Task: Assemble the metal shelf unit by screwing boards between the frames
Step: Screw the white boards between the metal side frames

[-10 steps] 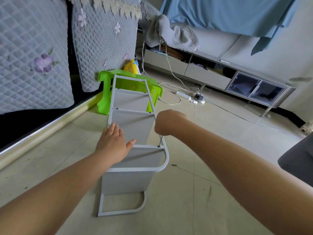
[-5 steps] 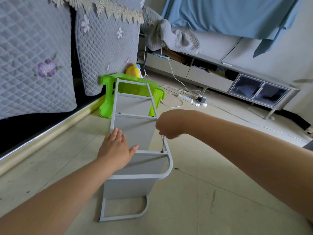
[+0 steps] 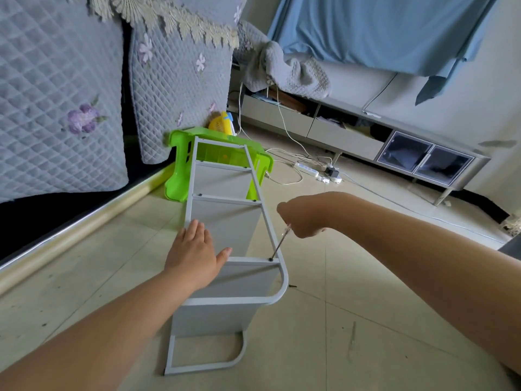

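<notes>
Shelf unit (image 3: 225,221) lies lengthwise, pointing away.

Shelf unit (image 3: 225,241) lies on its side mid-floor, far end against the green stool (image 3: 183,176), which closes off reach from behind. Left: bare tile runs open to the metal sofa rail (image 3: 70,230); quilted covers (image 3: 56,108) hang above it. Right: open tile up to the low TV cabinet (image 3: 366,136); a power strip (image 3: 307,169) and white cables (image 3: 284,128) lie near the stool's right side. Loose screw (image 3: 293,285) just beside the frame's curved corner. Between crossbars, open bays; the left hand (image 3: 194,255) covers one rail, the right hand (image 3: 301,218) and its screwdriver (image 3: 279,244) slant over the right rail
</notes>
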Motion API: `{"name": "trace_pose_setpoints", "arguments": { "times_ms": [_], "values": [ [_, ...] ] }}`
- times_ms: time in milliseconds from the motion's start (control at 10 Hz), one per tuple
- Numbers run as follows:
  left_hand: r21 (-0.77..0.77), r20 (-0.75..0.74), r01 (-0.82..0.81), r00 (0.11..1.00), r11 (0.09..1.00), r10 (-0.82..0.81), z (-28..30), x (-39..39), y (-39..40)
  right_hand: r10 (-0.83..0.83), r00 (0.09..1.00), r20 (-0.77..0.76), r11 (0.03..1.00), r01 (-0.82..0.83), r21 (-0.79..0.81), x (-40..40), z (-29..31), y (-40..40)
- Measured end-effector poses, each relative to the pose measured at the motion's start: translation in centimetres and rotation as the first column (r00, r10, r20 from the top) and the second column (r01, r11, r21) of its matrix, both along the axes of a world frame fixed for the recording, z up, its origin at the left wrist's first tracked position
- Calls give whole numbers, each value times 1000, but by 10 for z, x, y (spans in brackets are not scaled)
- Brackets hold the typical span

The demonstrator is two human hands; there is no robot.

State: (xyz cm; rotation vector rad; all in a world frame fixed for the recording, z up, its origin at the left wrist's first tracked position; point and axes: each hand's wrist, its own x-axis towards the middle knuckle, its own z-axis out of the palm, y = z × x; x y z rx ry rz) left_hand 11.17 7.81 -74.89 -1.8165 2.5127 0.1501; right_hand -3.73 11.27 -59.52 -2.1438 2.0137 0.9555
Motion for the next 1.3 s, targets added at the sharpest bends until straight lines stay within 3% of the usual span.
{"name": "trace_pose_setpoints", "arguments": {
  "times_ms": [200,300,400,500,600,700,1000,1100,1300],
  "values": [
    [-2,-8,5,1000,1000,-5,-1,0,-2,234,971,-53,966,-238,-98,-1,3,6],
    [-4,-7,2,1000,1000,-2,-1,0,-4,229,970,-76,964,-237,-117,2,-2,5],
    [-4,-6,6,1000,1000,-6,-1,0,-3,-85,993,78,989,94,-111,-6,-6,-7],
    [1,-1,5,1000,1000,-5,1,0,-1,-389,889,242,918,397,17,-16,-6,-10],
    [17,5,5,1000,1000,-5,3,0,-1,-317,922,225,948,316,39,-16,-3,-6],
    [27,6,0,1000,1000,0,4,0,0,-81,992,98,996,83,-20,-14,-2,1],
    [28,-11,0,1000,1000,0,3,0,0,186,982,-22,968,-187,-167,-11,-1,7],
    [27,-8,8,1000,1000,-7,3,0,0,112,994,-2,979,-111,-169,-6,-5,5],
    [46,1,7,1000,999,-7,5,0,0,-192,976,107,981,192,5,15,0,-4]
  ]
}}
